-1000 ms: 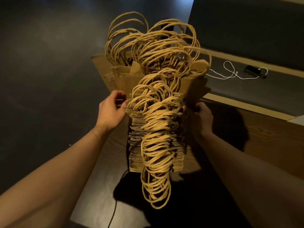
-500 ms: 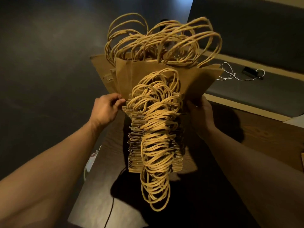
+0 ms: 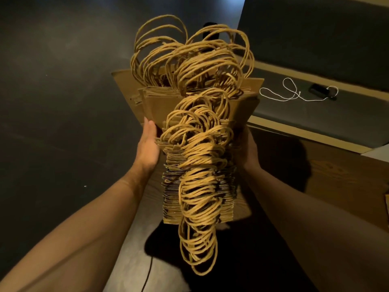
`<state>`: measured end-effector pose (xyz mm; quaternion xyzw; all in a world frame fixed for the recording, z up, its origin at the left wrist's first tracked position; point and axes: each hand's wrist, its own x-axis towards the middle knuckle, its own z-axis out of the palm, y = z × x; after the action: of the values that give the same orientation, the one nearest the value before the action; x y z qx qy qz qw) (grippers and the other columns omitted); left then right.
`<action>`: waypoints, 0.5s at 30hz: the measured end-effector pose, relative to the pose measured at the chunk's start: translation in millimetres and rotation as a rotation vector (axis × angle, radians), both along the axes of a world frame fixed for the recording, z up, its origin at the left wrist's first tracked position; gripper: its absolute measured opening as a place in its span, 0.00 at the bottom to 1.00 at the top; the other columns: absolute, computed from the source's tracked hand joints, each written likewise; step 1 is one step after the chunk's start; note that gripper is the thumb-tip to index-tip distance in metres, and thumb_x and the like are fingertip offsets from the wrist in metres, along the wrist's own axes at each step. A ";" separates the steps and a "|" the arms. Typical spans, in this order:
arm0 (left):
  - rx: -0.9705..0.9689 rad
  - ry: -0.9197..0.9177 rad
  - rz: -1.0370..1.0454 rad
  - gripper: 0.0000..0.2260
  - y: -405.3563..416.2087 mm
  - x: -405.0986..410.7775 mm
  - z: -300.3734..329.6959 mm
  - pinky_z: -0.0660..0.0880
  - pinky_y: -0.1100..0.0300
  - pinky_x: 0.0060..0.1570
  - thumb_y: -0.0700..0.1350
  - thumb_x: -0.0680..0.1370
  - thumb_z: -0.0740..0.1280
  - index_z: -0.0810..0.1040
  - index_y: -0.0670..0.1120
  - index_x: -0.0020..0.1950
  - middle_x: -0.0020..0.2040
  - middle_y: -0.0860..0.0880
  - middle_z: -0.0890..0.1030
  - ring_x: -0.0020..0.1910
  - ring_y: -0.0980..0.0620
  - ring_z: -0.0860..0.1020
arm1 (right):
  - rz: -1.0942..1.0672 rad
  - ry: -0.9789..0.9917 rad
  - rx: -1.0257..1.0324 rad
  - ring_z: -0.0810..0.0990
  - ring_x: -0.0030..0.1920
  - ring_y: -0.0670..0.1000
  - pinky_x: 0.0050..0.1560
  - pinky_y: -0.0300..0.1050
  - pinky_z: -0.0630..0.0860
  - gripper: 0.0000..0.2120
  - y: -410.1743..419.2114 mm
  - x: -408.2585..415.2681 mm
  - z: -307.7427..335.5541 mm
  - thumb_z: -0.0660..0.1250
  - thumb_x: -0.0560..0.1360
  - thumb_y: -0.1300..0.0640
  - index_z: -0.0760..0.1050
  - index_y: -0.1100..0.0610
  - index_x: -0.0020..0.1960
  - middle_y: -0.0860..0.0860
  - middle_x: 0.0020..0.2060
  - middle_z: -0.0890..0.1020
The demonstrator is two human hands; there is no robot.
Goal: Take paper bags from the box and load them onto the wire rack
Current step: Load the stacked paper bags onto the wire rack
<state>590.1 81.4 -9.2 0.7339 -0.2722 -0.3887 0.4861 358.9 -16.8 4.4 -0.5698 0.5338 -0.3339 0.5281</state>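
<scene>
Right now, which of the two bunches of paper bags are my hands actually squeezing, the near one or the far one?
The near stack of paper bags: left hand and right hand press its two sides. The far bunch of bags stands behind it, beyond the fingers, handles looping upward.

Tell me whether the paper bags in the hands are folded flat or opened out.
Folded flat: the paper bags show as a tight stack of thin edges, pressed between the left hand and right hand.

The stack of paper bags [image 3: 197,182] hides most of the right hand [image 3: 249,152]; only its heel and wrist show in shadow, the fingers out of sight behind the paper. The left hand [image 3: 147,148] lies flat on the stack's side, fingertips tucked behind the bags. Both forearms run off the bottom edge. The small dark object [image 3: 319,89] at the white cord's [image 3: 294,95] end is too small to identify.
</scene>
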 end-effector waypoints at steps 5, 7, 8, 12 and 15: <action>-0.221 0.357 0.271 0.32 -7.6 12.3 24.7 0.65 0.63 0.66 0.71 0.77 0.54 0.65 0.55 0.75 0.64 0.60 0.76 0.59 0.66 0.76 | -0.057 -0.043 -0.007 0.72 0.67 0.57 0.61 0.57 0.75 0.26 -20.6 -2.3 11.0 0.59 0.80 0.44 0.58 0.44 0.76 0.54 0.71 0.70; -0.277 0.440 0.287 0.35 -18.1 18.3 31.2 0.70 0.61 0.64 0.71 0.76 0.58 0.57 0.56 0.78 0.72 0.55 0.70 0.64 0.61 0.74 | 0.015 -0.112 0.060 0.76 0.63 0.56 0.58 0.57 0.77 0.23 -25.6 -4.6 10.8 0.59 0.82 0.53 0.60 0.44 0.75 0.53 0.67 0.74; -0.268 0.459 0.274 0.42 -23.6 18.3 34.7 0.68 0.53 0.69 0.72 0.73 0.61 0.52 0.56 0.80 0.77 0.52 0.65 0.71 0.55 0.70 | 0.049 -0.096 0.065 0.77 0.63 0.56 0.58 0.57 0.77 0.23 -25.3 -4.8 11.3 0.60 0.81 0.55 0.62 0.44 0.75 0.53 0.66 0.75; -0.309 0.473 0.077 0.32 -34.0 5.3 41.1 0.68 0.42 0.71 0.64 0.80 0.57 0.65 0.45 0.76 0.70 0.41 0.75 0.69 0.43 0.74 | 0.082 -0.177 0.127 0.79 0.59 0.56 0.58 0.56 0.77 0.19 -19.5 -1.2 16.2 0.58 0.81 0.58 0.67 0.53 0.72 0.57 0.61 0.78; -0.294 0.429 -0.014 0.36 -33.9 4.0 47.5 0.62 0.40 0.73 0.70 0.77 0.57 0.69 0.46 0.74 0.70 0.41 0.74 0.71 0.42 0.71 | 0.073 -0.167 0.114 0.76 0.61 0.54 0.59 0.55 0.74 0.21 -19.1 -3.0 16.0 0.61 0.81 0.53 0.64 0.51 0.73 0.54 0.63 0.77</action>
<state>594.1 47.5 38.3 0.5541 -0.2213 -0.4951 0.6315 355.9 -35.9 20.4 -0.5280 0.4849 -0.3300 0.6141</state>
